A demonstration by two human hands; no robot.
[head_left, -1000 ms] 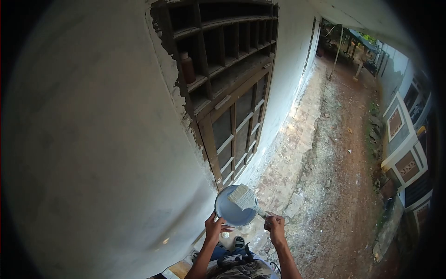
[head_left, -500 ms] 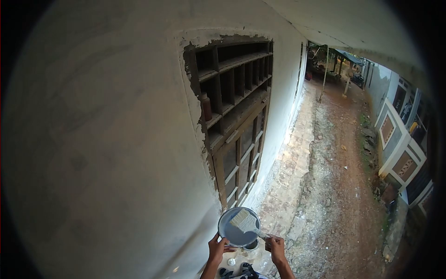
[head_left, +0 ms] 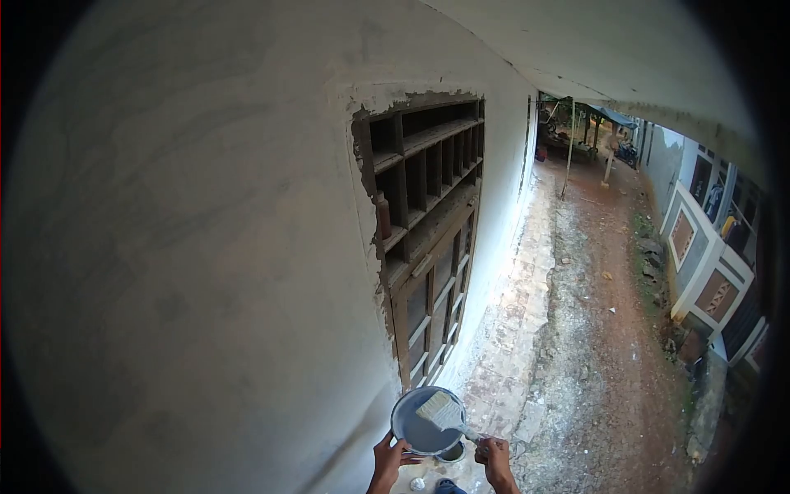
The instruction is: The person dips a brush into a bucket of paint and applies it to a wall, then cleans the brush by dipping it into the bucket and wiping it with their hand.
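Note:
My left hand [head_left: 390, 458] grips the near left rim of a round grey basin [head_left: 403, 427], thumb on top and fingers beneath. Inside lies a grey-white liquid that looks like paint. My right hand [head_left: 495, 459] is closed around the handle of a wide paintbrush [head_left: 445, 413]. Its pale bristles point up and left over the basin, apparently resting on or just above the liquid. Below the basin, partly hidden by it, stands a dark-mouthed bucket [head_left: 452, 453].
A pale wall [head_left: 206, 272] rises on my left, with a wooden window frame [head_left: 401, 305] in it. A bottle [head_left: 384, 216] stands in one frame compartment. A tiled ledge [head_left: 510, 305] borders the dirt path [head_left: 609, 346]; a white fence [head_left: 695, 247] lines the far side. A small white object [head_left: 417, 484] lies below.
The view has shifted, so the window, basin and both hands appear lower in the frame. The brush stays over the basin, and both hands keep their hold.

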